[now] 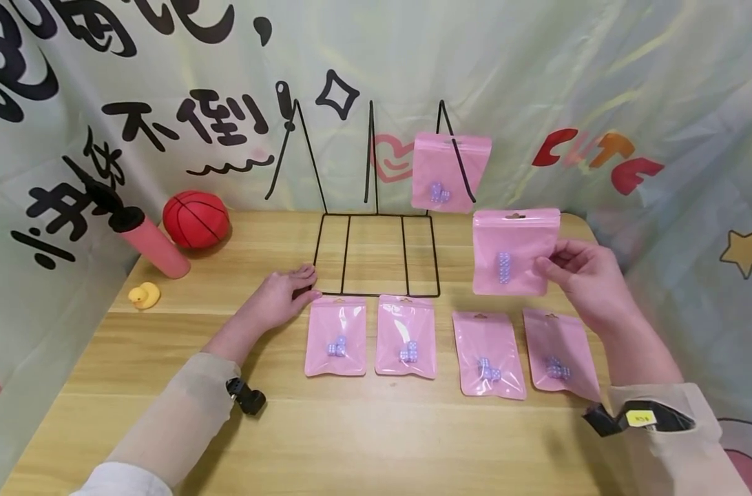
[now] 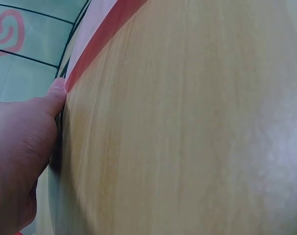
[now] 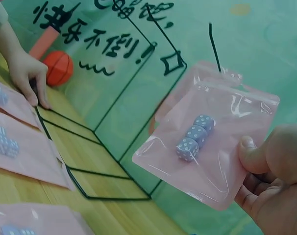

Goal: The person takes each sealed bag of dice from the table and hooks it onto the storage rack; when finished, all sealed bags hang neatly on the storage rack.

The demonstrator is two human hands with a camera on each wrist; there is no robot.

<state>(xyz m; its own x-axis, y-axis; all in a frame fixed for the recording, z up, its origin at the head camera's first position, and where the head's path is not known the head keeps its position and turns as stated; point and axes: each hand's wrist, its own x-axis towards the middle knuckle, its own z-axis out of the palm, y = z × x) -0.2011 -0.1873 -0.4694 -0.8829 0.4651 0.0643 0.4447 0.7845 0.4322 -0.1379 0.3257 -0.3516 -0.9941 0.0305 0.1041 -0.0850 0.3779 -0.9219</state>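
Note:
My right hand (image 1: 589, 279) pinches the right edge of a pink zip bag (image 1: 515, 234), thumb in front. Through its clear front show purple dice (image 3: 195, 137) with white dots, stacked in a column; the bag is upright, above the table. My left hand (image 1: 283, 293) grips the left front corner of a black wire rack (image 1: 382, 295), thumb and fingers either side of the wire. In the left wrist view the thumb (image 2: 55, 95) lies at the wire beside a bag's pink edge. Another pink bag (image 1: 469, 158) with dice hangs on the rack's right hook.
Several more pink bags with dice lie in a row before the rack, among them one at the left (image 1: 335, 355) and one at the right (image 1: 562, 344). A red ball (image 1: 196, 219), a pink pump (image 1: 155, 248) and a yellow duck (image 1: 144, 295) stand left. A printed curtain (image 1: 680, 103) hangs behind.

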